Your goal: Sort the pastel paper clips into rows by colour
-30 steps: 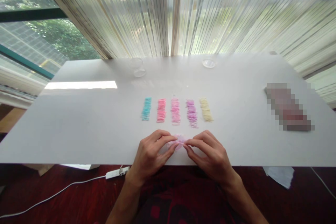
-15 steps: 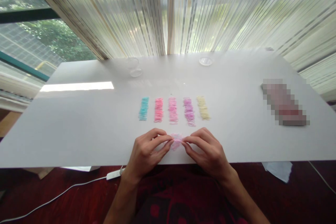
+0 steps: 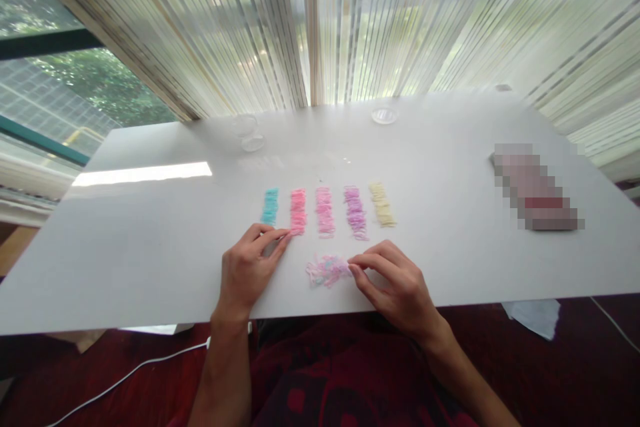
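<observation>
Well right of the right hand point(image 3: 395, 283) lay a pixelated object point(image 3: 535, 190); a striped curtain point(image 3: 240, 27) hung far beyond that hand, and a white cable point(image 3: 150, 361) crossed the reddish floor point(image 3: 165, 393) to the left of the left hand point(image 3: 246, 272).

I can read no words anywhere; the dark letters on my shirt point(image 3: 327, 373) are too dim.
</observation>
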A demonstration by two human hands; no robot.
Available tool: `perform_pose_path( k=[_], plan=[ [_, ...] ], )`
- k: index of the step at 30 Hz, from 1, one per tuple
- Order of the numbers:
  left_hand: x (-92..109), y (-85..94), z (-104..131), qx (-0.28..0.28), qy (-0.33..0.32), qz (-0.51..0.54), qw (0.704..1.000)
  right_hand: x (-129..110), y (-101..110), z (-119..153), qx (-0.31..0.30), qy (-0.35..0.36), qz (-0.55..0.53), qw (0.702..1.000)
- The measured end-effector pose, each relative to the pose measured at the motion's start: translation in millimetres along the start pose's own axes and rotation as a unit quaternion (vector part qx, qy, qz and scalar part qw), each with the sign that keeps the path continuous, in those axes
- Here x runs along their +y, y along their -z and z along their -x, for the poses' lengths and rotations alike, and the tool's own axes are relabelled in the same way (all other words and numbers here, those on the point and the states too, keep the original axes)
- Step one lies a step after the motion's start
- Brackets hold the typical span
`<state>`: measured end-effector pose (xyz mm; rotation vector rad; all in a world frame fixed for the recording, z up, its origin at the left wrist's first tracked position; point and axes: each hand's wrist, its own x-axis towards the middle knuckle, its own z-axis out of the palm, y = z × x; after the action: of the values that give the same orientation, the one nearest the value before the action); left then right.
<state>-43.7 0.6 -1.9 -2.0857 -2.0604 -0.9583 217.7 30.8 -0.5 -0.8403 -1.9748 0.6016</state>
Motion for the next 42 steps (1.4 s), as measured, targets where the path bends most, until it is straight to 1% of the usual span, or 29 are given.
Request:
perform_pose_path(
  k=[7, 11, 15, 18, 22, 26, 30, 36, 42],
  plan=[
    [-1, -0.5, 1, -0.014, 0.02, 0.033, 0.999, 2, 0, 1, -0.012, -0.01, -0.008, 1.0],
    [-2, -0.4, 1, -0.007, 0.019, 0.032, 0.999, 2, -1, 1, -0.013, -0.017, 0.001, 1.0],
    [3, 4.1, 3, -0.003, 0.01, 0.026, 1.0, 3, -3, 2, 0.013, -0.027, 0.041, 0.999],
    [9, 8.3, 7, -0.019, -0.011, 0.059, 0.998, 5, -3, 3, 0.032, -0.037, 0.093, 0.994],
    [14, 10.7, 15, -0.05, -0.031, 0.109, 0.992, 9, 1, 6, 0.004, -0.049, 0.148, 0.988],
    [15, 10.6, 22, -0.058, -0.028, 0.119, 0.991, 13, 4, 8, -0.013, -0.045, 0.162, 0.986],
    [18, 10.2, 25, -0.074, -0.026, 0.131, 0.988, 15, 3, 7, -0.013, -0.042, 0.162, 0.986],
    [24, 9.2, 27, -0.098, -0.041, 0.169, 0.98, 16, 1, 6, -0.012, -0.057, 0.158, 0.986],
    [25, 10.2, 28, -0.105, -0.041, 0.177, 0.978, 16, 2, 7, -0.016, -0.065, 0.157, 0.985]
  ],
)
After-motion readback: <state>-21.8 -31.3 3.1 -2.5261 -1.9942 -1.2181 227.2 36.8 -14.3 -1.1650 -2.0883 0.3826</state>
